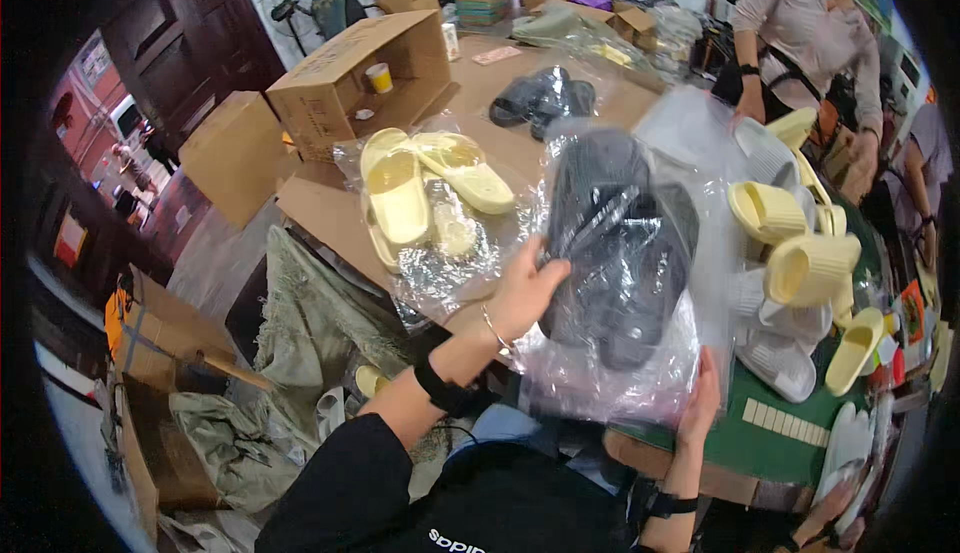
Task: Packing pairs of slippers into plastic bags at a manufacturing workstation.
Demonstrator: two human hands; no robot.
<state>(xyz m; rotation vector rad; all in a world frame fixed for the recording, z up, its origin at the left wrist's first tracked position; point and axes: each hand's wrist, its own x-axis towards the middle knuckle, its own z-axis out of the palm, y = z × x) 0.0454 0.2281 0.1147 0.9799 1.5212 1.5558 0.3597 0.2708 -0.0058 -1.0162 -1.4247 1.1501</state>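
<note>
A clear plastic bag with black slippers [625,253] is held up in front of me, tilted, over the table. My left hand [528,291] grips its left side, with the thumb on the front and the other fingers partly hidden. At the bag's lower right edge my right hand [703,398] holds the plastic, its fingers mostly behind the edge. Left of the bag, yellow slippers [400,198] lie in clear plastic on the cardboard-covered table. Farther back sits another bagged pair of black slippers [545,98].
Loose yellow slippers [812,268] and white slippers [778,363] crowd the green tabletop [740,428] at right. Across it stands a person [808,38]. An open carton [360,78] holding a yellow cup [379,78] stands at the table's far left. Sacking [310,303] lies below left.
</note>
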